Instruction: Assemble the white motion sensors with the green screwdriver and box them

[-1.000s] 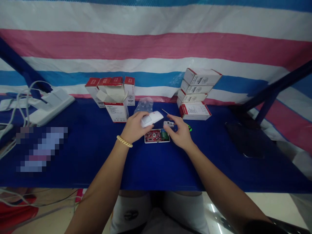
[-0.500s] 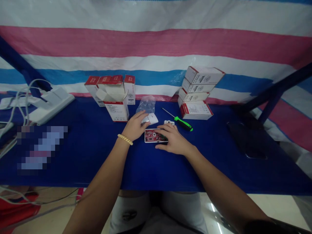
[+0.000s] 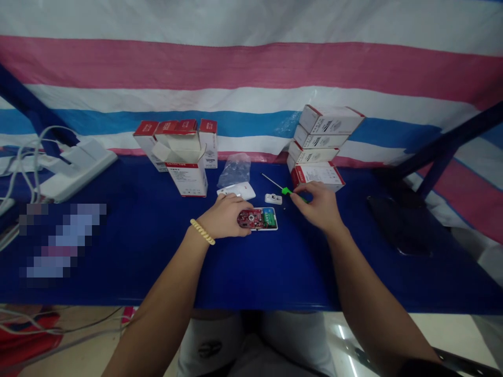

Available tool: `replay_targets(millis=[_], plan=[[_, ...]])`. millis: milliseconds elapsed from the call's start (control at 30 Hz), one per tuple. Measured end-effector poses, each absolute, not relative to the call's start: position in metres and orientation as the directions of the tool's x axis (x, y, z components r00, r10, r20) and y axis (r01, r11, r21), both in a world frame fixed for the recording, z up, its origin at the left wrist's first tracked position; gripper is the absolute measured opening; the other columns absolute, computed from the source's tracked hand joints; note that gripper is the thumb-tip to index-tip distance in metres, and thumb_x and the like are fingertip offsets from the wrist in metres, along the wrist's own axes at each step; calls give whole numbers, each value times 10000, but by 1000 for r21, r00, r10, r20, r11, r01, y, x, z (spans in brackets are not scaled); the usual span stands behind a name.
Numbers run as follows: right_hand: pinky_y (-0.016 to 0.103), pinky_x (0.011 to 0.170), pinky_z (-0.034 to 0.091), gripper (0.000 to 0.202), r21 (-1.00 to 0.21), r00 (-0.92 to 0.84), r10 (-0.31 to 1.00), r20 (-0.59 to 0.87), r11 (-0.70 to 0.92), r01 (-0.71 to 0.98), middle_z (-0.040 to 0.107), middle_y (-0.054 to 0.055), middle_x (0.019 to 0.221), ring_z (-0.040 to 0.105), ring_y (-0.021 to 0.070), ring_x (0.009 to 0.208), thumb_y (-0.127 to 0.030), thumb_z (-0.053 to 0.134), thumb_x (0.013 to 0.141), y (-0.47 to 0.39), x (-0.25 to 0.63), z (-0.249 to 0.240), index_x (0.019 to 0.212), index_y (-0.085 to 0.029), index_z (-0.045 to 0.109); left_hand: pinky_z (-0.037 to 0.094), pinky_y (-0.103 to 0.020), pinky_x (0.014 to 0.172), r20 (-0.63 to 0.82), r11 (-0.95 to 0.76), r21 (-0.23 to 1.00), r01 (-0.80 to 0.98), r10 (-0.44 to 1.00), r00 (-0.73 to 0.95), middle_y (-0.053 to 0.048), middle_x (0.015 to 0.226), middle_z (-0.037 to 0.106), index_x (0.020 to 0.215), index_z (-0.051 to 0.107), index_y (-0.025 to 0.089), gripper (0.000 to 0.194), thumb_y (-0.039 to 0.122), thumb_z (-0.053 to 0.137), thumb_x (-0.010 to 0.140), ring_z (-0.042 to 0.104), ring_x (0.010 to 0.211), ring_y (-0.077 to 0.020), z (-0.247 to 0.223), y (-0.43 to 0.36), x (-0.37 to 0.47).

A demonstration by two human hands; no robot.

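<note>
My left hand (image 3: 227,214), with a yellow coiled band at its wrist, grips the left end of an opened white detector (image 3: 257,219). A red circuit board and a green-and-blue battery show inside the casing. Over at the right, my right hand (image 3: 317,204) has its fingers closed on the green handle of a screwdriver (image 3: 286,190), whose shaft points to the back left. Behind the detector lie a white cover (image 3: 240,190) and a small white bracket (image 3: 273,199). A tiny screw-like piece (image 3: 284,208) rests close to the detector's right corner.
Red-and-white boxes (image 3: 188,180) stand at the back left, one with its flaps up. More boxes (image 3: 320,141) are stacked at the back right. A clear plastic bag (image 3: 234,170) lies between them. A white power strip (image 3: 78,168) with cables is at far left, a dark flat object (image 3: 398,225) at right.
My right hand has left the detector and moved right onto the screwdriver handle. My left hand has come from beside the cover to the detector's left end.
</note>
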State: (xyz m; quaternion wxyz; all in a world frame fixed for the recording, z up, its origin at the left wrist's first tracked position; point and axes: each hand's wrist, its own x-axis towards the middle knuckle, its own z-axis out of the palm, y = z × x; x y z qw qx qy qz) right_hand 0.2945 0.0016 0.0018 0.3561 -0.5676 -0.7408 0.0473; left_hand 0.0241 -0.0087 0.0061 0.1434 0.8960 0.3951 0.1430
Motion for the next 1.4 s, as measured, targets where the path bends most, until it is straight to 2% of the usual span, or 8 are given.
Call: replay_targets(millis=[200,300,400,467,600,767,967,1400], plan=[[454,799,490,273,-324,-31,982,185,91,942,666,114,849,615,271,852,-381,694,670,8,308,-12,836,-164,695,401,-496,969,281,-683,384,622,728,626,-106,1118,632,1186,577,182,651,348,763,585,566,1075,-310,7,-11,26],[419,748,508,230,-449,56,969,241,61,891,668,83,789,620,233,770,-360,669,702,8,306,-9,841,-178,695,426,-469,986,313,-680,444,584,728,610,-105,1162,614,1221,548,178,672,326,752,598,566,1104,-295,8,-12,27],[388,658,529,323,-713,252,893,372,101,694,653,48,750,616,201,699,-421,699,676,7,305,3,885,-175,678,464,-411,981,337,-664,538,519,734,590,-101,1205,605,1247,521,179,682,298,748,615,585,1106,-264,8,-12,28],[342,562,532,388,-860,429,787,443,239,451,641,27,776,622,180,677,-433,731,638,7,305,13,914,-178,640,479,-394,977,370,-664,579,473,731,574,-95,1222,605,1263,504,187,681,290,745,635,595,1103,-248,7,-12,29],[234,375,439,310,-871,639,651,409,488,61,568,-36,689,621,143,570,-430,667,701,8,307,26,879,-219,525,481,-411,995,440,-667,622,409,730,523,-97,1261,591,1311,462,207,728,302,757,653,577,1149,-252,4,-12,32],[236,284,357,210,-913,594,750,291,403,-61,466,-68,554,452,95,338,-423,537,768,7,305,22,786,-229,461,501,-410,977,426,-630,682,372,756,497,-99,1234,609,1345,419,217,787,334,779,654,607,1108,-242,5,-12,32],[256,315,399,242,-933,462,827,320,359,4,505,-48,604,436,75,342,-469,508,783,4,290,12,793,-237,439,518,-390,960,424,-647,642,411,747,513,-112,1269,595,1298,472,204,735,383,788,659,614,1105,-247,9,-13,30],[253,337,409,222,-947,477,845,241,313,-77,495,-51,612,444,78,364,-424,536,742,2,283,12,789,-236,428,496,-404,992,402,-630,640,440,762,507,-105,1277,594,1268,507,194,698,391,787,659,599,1133,-258,11,-13,30]])
